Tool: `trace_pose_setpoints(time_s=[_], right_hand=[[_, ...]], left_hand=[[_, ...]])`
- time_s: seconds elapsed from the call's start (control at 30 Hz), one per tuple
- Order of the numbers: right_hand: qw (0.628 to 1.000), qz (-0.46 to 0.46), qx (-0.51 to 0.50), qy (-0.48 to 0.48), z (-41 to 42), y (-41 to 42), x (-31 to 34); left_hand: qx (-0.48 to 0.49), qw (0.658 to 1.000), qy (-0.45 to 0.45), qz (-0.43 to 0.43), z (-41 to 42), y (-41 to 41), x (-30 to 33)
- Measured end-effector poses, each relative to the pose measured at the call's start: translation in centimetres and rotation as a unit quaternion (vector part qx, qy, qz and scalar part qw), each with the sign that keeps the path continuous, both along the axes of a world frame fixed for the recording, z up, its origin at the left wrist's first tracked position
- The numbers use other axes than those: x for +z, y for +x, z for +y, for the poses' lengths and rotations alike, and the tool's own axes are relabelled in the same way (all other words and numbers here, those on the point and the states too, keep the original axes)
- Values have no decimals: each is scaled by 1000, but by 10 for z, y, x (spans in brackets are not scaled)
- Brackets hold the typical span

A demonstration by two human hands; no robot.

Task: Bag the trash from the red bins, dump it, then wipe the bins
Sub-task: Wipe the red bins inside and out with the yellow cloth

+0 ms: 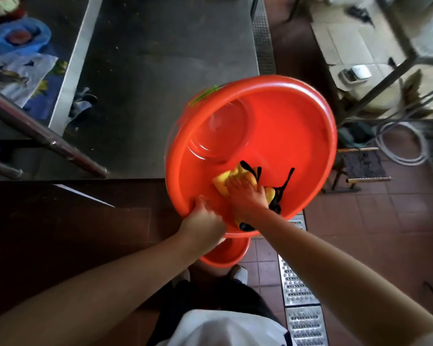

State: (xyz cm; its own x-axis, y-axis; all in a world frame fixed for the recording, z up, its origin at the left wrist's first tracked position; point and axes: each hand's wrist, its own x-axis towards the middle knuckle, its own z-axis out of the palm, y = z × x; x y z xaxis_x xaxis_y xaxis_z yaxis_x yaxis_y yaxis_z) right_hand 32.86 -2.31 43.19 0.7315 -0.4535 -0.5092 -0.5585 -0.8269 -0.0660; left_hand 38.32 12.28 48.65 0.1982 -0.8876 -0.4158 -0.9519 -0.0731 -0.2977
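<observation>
Red plastic is filling the view — the bin (273, 126) is being held tilted toward the person, so its inside is facing up and within reach. The left hand (204, 216) is gripping the near rim, fingers curled over the edge, apparently steadying the bin against the push of wiping. Just beside it, the right hand (245, 193) is pressing flat, fingers spread, on a yellow cloth (223, 182) with black trim against the inner wall. No trash is showing inside, so the wiping stage is likely under way. Below the left hand a second bin (225, 255) is sitting on the floor (360, 233) — probably waiting its turn. Beyond both hands a steel table (160, 58) is standing.
</observation>
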Motion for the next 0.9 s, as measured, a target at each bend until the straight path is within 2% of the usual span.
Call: trace_pose_setpoints(time_s=[0.17,0.3,0.47,0.63,0.77,0.9], right_hand=[[999,35,6,5,22,-42,23],[998,36,53,-8,23,-63,33],[996,20,72,-51,23,-78,35],[997,45,57,-10,5,-50,16],[995,60,74,-8,-20,-19,-14],[999,31,45,2,-41,13,-45]], left_hand=[[-24,999,-44,17,9,-5,2],[-64,998,-5,24,11,-10,-1],[-47,998,9,50,7,-9,4],[-40,998,11,54,4,-7,12],[-33,998,-44,44,3,-9,12],[-43,999,-26,3,3,-13,8]])
